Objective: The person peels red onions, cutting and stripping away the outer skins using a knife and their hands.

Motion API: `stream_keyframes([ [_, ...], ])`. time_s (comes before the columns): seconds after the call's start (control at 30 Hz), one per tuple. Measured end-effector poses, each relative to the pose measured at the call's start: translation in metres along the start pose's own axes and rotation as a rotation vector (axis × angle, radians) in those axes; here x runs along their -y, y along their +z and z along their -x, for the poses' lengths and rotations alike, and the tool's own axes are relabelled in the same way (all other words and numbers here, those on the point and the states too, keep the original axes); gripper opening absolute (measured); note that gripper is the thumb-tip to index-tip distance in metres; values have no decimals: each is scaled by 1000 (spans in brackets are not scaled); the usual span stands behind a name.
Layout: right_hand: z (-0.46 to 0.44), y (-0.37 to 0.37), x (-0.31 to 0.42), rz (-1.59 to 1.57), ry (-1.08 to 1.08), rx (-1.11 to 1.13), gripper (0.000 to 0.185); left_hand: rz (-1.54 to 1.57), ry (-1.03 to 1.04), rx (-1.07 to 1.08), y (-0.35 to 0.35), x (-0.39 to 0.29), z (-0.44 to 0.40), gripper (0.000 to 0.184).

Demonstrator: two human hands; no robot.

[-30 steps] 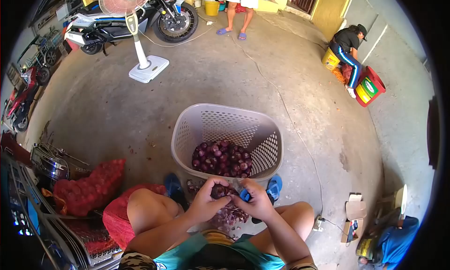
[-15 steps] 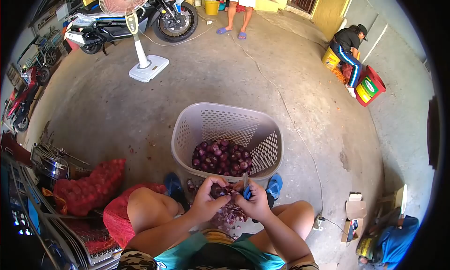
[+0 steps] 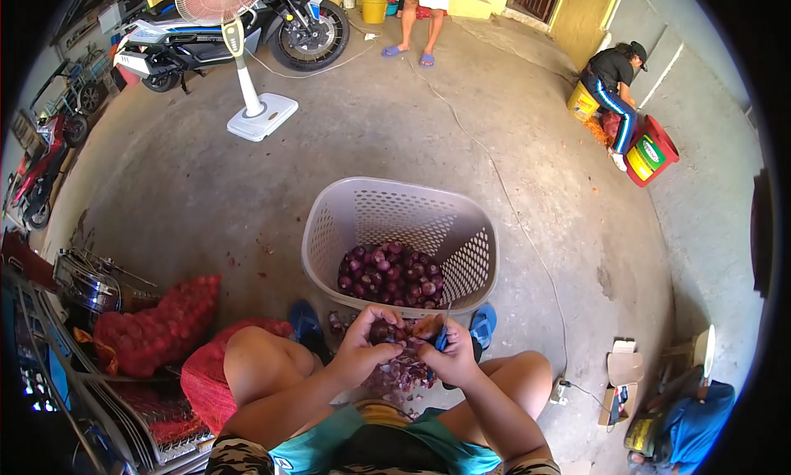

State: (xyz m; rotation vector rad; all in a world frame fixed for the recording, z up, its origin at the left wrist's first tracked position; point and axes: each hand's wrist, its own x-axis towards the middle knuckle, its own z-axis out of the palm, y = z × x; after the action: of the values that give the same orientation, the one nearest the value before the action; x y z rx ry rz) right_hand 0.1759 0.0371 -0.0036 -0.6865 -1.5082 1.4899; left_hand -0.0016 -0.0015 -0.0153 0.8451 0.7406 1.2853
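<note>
In the head view my left hand (image 3: 368,350) is closed around a red onion (image 3: 383,332). My right hand (image 3: 451,353) grips a small knife (image 3: 442,338) with a blue handle, its thin blade pointing up. A brownish piece, perhaps peel, shows at the right fingertips, close beside the onion. Just beyond both hands stands a grey perforated plastic basket (image 3: 321,196), its bottom covered with several peeled red onions (image 3: 391,273). Beneath the hands, purple onion skins (image 3: 405,374) lie scattered on the floor.
Red mesh sacks (image 3: 161,327) of onions lean at the left. A stand fan (image 3: 262,116) and a motorcycle (image 3: 247,42) are farther back. A cable (image 3: 503,187) crosses the floor. Another person (image 3: 611,88) sits at the right near a red bucket (image 3: 651,151). An open carton (image 3: 624,380) lies lower right.
My right hand has shifted slightly right, and the knife has turned more upright. A brownish piece now shows at its fingertips. The left hand keeps hold of the onion.
</note>
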Motion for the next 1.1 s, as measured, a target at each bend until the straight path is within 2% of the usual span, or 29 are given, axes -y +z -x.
stream_keyframes([
  [0.07, -1, -2, -4, -23, -22, -4, 19, 148, -82, -25, 1, -4, 1, 42],
  [0.27, -5, -6, 13, 181, 121, 48, 24, -72, -60, -104, 3, -6, 0, 43],
  [0.33, -6, -6, 11, 272, 110, 80, 25, -181, 15, -82, 1, -7, -3, 42],
  [0.37, -6, -5, 9, 318, 104, 96, 26, -235, 53, -70, 1, -7, -4, 42],
  [0.57, -9, 2, 15, 498, -59, 87, 30, -137, -17, -108, 8, -11, -2, 43],
  [0.77, -6, 0, 11, 569, -26, 87, 30, -229, 18, -72, 11, -13, -3, 44],
  [0.97, -10, -2, 10, 627, -177, 120, 28, -334, -16, -53, 2, -7, -2, 46],
  [1.1, -10, -2, 13, 623, -189, 162, 25, -455, 34, -24, 2, -10, -4, 49],
])
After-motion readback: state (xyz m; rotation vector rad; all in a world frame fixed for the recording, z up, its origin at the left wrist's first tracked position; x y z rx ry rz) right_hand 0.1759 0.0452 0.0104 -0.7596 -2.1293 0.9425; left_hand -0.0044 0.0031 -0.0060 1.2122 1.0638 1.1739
